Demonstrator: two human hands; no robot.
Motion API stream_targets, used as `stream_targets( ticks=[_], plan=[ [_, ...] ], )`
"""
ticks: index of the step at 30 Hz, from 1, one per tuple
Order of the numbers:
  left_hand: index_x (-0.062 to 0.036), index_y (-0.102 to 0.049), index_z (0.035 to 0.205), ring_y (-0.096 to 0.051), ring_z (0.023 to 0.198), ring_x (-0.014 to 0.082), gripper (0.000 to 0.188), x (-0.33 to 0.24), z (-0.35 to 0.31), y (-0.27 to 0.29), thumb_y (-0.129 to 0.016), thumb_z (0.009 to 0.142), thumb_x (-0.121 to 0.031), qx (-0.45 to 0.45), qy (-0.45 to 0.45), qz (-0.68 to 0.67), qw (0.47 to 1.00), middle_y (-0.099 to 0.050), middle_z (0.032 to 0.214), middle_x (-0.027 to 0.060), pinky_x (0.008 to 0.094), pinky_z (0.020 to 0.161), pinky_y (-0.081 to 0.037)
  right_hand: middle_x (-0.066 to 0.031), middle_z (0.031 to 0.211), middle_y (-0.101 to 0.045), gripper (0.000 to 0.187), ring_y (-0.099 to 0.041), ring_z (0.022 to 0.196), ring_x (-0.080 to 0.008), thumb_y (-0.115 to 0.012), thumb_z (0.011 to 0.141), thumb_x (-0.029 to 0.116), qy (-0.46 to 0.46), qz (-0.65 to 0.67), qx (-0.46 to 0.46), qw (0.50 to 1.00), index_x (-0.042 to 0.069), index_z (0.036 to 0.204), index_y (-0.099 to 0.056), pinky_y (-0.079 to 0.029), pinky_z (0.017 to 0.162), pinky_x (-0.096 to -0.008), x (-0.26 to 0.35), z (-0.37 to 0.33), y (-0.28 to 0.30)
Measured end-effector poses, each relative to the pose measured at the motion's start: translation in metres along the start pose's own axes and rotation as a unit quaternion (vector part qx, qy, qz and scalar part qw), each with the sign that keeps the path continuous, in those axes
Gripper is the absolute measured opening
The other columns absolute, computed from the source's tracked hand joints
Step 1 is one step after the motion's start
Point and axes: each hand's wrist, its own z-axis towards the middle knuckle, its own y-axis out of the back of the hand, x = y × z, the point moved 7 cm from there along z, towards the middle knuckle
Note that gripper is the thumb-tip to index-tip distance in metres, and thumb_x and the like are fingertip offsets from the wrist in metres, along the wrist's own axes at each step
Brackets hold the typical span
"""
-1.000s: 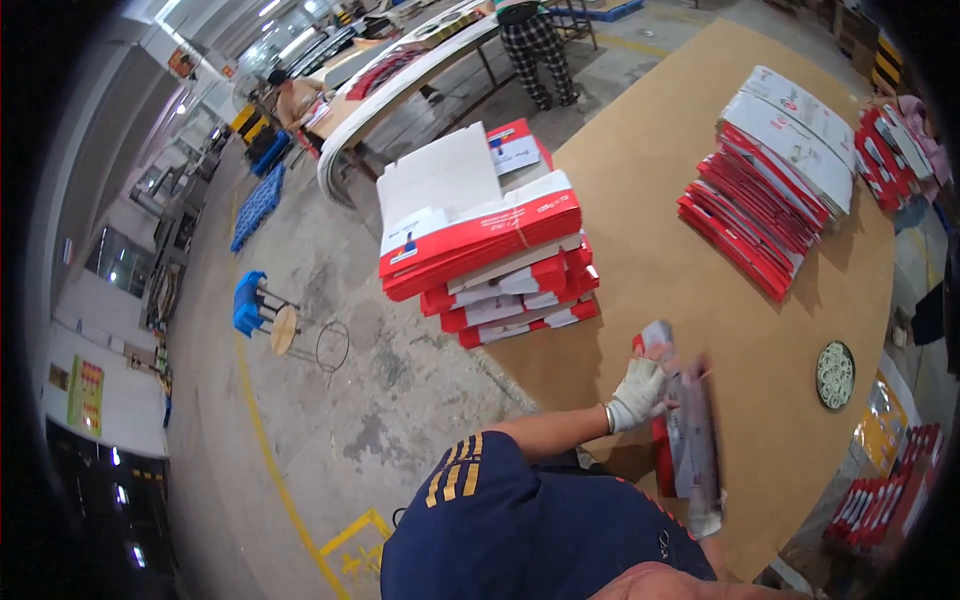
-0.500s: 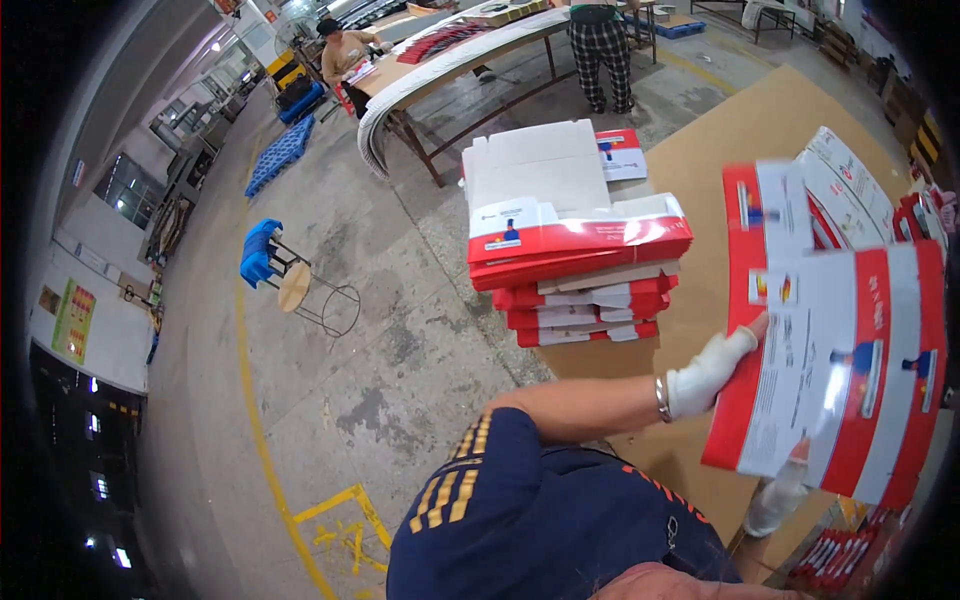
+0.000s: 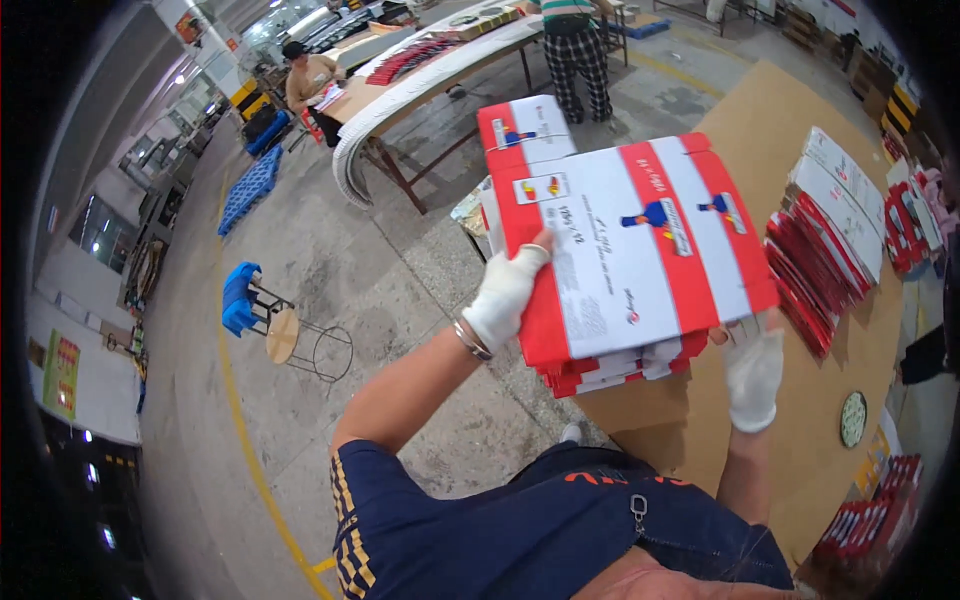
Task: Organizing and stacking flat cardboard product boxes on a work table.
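Observation:
A flat red-and-white printed carton (image 3: 640, 240) is held level over a stack of similar cartons (image 3: 640, 368), covering most of it. My left hand (image 3: 508, 295), in a white glove with the fingertips bare, grips the carton's left edge, thumb on top. At the near right corner, my right hand (image 3: 752, 375), gloved alike, has its fingers at the edge; part of them is hidden under the carton. Whether the carton rests on the stack, I cannot tell. To the right, more flat cartons (image 3: 825, 255) lie fanned on the brown tabletop (image 3: 820, 375).
A small round dish (image 3: 853, 418) sits near the table's right side. More red-and-white cartons (image 3: 870, 515) stand at lower right. On the floor to the left is a stool (image 3: 283, 335) with a blue cloth. Two people are by a long table (image 3: 440, 85) beyond.
Both hands have carried the carton leftward from the table's right side to over the stack. It now covers the stack's top, which was in plain sight before.

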Motion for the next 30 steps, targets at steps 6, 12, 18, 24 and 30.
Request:
stream_targets(
  ticks=[6, 12, 18, 24, 30],
  plan=[
    [0.0022, -0.050, 0.115, -0.062, 0.087, 0.0202, 0.037, 0.008, 0.010, 0.018, -0.059, 0.087, -0.021, -0.033, 0.089, 0.029, 0.995, -0.061, 0.105, 0.0115, 0.0336, 0.076, -0.052, -0.0088, 0.089, -0.065, 0.024, -0.063, 0.074, -0.0165, -0.049, 0.092, 0.022, -0.055, -0.192, -0.051, 0.979, 0.002, 0.101, -0.057, -0.052, 0.063, -0.0300, -0.020, 0.016, -0.004],
    [0.0024, -0.046, 0.118, -0.060, 0.090, 0.0196, 0.037, 0.021, 0.003, 0.016, -0.056, 0.088, -0.018, -0.017, 0.150, 0.038, 0.988, -0.059, 0.106, 0.0105, 0.0339, 0.079, -0.051, -0.0099, 0.083, -0.065, 0.023, -0.063, 0.069, -0.0162, -0.047, 0.092, 0.017, -0.062, -0.225, -0.072, 0.970, -0.003, 0.096, -0.059, -0.051, 0.059, -0.0287, -0.023, 0.010, 0.016],
    [0.0029, -0.043, 0.120, -0.057, 0.096, 0.0182, 0.040, 0.023, 0.000, 0.011, -0.057, 0.088, -0.017, 0.042, 0.135, 0.049, 0.989, -0.056, 0.110, 0.0116, 0.0324, 0.081, -0.049, -0.0100, 0.085, -0.065, 0.023, -0.062, 0.067, -0.0165, -0.046, 0.091, 0.016, -0.064, -0.241, -0.054, 0.967, -0.003, 0.097, -0.058, -0.051, 0.060, -0.0290, -0.025, 0.015, 0.032],
    [0.0028, -0.037, 0.124, -0.055, 0.098, 0.0166, 0.047, 0.019, -0.002, 0.018, -0.058, 0.086, -0.016, 0.057, 0.083, 0.090, 0.991, -0.054, 0.112, 0.0116, 0.0292, 0.084, -0.046, -0.0084, 0.083, -0.064, 0.022, -0.061, 0.065, -0.0150, -0.046, 0.091, 0.015, -0.078, -0.224, -0.090, 0.967, -0.001, 0.098, -0.058, -0.051, 0.060, -0.0284, -0.034, 0.017, 0.037],
    [0.0032, -0.034, 0.127, -0.051, 0.103, 0.0161, 0.049, 0.015, -0.007, 0.014, -0.057, 0.086, -0.014, 0.098, 0.016, 0.156, 0.983, -0.050, 0.118, 0.0127, 0.0289, 0.088, -0.043, -0.0070, 0.088, -0.065, 0.023, -0.062, 0.069, -0.0137, -0.047, 0.091, 0.017, -0.095, -0.214, -0.081, 0.969, 0.000, 0.100, -0.059, -0.052, 0.061, -0.0278, -0.042, 0.020, 0.047]
  ],
)
